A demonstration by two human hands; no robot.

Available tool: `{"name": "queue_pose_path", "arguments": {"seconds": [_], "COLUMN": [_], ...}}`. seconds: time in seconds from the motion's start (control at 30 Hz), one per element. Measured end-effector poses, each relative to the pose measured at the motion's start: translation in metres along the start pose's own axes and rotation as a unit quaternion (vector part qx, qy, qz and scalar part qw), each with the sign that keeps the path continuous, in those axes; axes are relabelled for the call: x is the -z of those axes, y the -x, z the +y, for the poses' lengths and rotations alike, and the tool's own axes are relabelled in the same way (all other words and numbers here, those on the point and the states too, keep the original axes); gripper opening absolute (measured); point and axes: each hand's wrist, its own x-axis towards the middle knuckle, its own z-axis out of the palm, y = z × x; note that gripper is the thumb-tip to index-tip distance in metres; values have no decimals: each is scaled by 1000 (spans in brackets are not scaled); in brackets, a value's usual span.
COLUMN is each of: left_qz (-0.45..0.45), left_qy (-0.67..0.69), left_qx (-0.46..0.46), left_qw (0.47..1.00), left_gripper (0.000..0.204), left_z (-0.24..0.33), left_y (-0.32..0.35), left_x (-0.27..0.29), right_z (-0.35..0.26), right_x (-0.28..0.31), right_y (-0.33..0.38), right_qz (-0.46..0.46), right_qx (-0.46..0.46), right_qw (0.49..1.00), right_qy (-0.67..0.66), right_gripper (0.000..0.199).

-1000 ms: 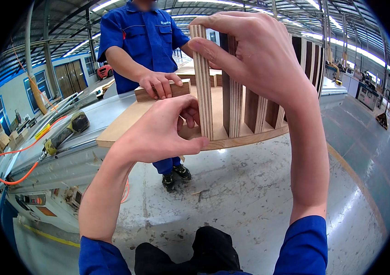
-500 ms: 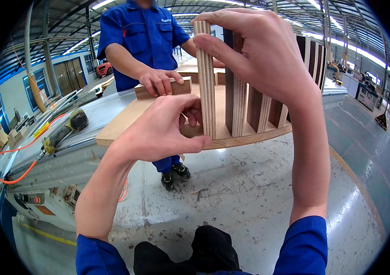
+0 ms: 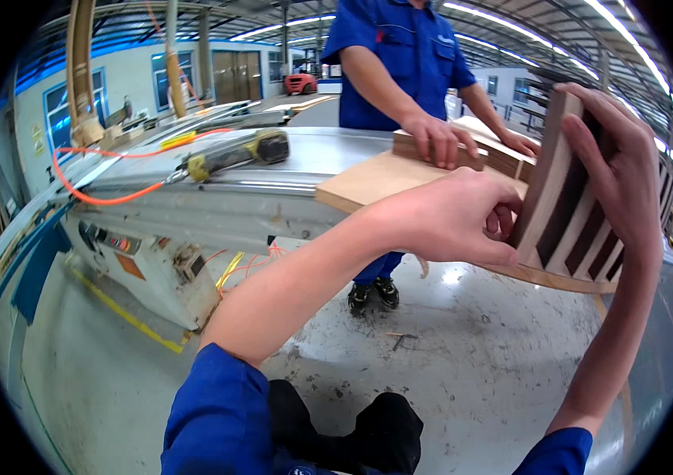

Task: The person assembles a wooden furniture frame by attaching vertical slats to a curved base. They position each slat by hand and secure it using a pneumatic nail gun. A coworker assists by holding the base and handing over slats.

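A wooden panel (image 3: 368, 184) with several upright slats fixed across it juts off a metal machine table. My left hand (image 3: 451, 220) is curled shut at the foot of the nearest slat (image 3: 544, 186), pinching it low down. My right hand (image 3: 617, 170) wraps over the top of that same slat from the right. Across the table a co-worker in blue work clothes presses one hand (image 3: 437, 140) on a small wooden block (image 3: 408, 146) lying on the panel. The co-worker's other hand (image 3: 520, 142) rests farther right on the wood.
A yellow and black power tool (image 3: 233, 152) with an orange hose (image 3: 95, 194) lies on the grey machine table (image 3: 218, 202). The machine's base (image 3: 146, 265) stands to my left on a concrete floor (image 3: 463, 364) with a yellow line. A red forklift (image 3: 302, 82) stands far back.
The view has swung left and down, so the panel and both my hands now sit at the right. My grip on the slat is unchanged, and the co-worker's hand stays on the block.
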Motion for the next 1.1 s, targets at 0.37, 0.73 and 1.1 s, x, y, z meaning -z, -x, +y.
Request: {"name": "queue_pose_path", "arguments": {"seconds": [0.37, 0.73, 1.1], "left_qz": [159, 143, 537], "left_qy": [-381, -483, 91], "left_qx": [332, 384, 262], "left_qw": [848, 774, 797], "left_gripper": [72, 55, 26], "left_z": [-121, -120, 41], "left_y": [188, 219, 310], "left_x": [168, 178, -16], "right_z": [-50, -54, -48], "right_x": [23, 30, 24], "right_y": [12, 13, 15], "right_qz": [-42, -43, -22], "right_qx": [-19, -4, 0], "right_qw": [998, 998, 999], "right_qy": [-36, -41, -29], "right_gripper": [30, 34, 32]}}
